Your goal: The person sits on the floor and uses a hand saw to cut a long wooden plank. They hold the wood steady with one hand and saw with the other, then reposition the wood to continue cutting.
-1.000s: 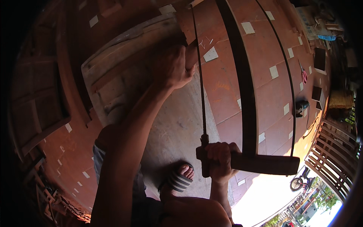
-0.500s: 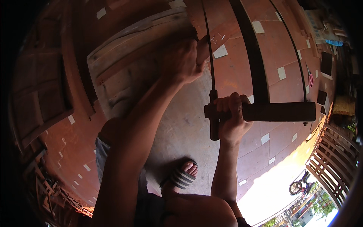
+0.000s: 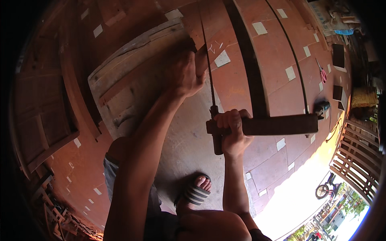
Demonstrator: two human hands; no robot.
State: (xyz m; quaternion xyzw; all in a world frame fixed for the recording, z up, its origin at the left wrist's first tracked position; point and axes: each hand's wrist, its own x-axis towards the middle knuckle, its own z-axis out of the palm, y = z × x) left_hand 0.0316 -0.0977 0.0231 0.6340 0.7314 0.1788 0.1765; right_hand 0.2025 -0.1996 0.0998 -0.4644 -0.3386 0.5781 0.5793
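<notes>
My right hand [image 3: 234, 130] is closed around the handle end of a wooden frame saw [image 3: 281, 125], gripping it beside the crossbar. The saw's thin toothed blade [image 3: 212, 82] runs away from me, on the left of its dark middle beam [image 3: 249, 60]. My left hand [image 3: 187, 76] is closed over a reddish-brown wooden piece [image 3: 201, 60] at the edge of a worn wooden board [image 3: 193, 140]. The blade passes close against this piece; whether its teeth are inside the wood cannot be seen clearly.
My sandalled foot [image 3: 197, 190] rests on the board. Reddish floor tiles with white patches surround it. Red-handled scissors [image 3: 323, 74] and a dark tool [image 3: 321, 106] lie at the right. A wooden panel [image 3: 44, 108] stands left, a slatted wooden rack [image 3: 356, 150] right.
The whole view has shifted a little. My right hand and the saw are slightly nearer to me, and the dark tool past the crossbar has come into sight. My left hand keeps its grip.
</notes>
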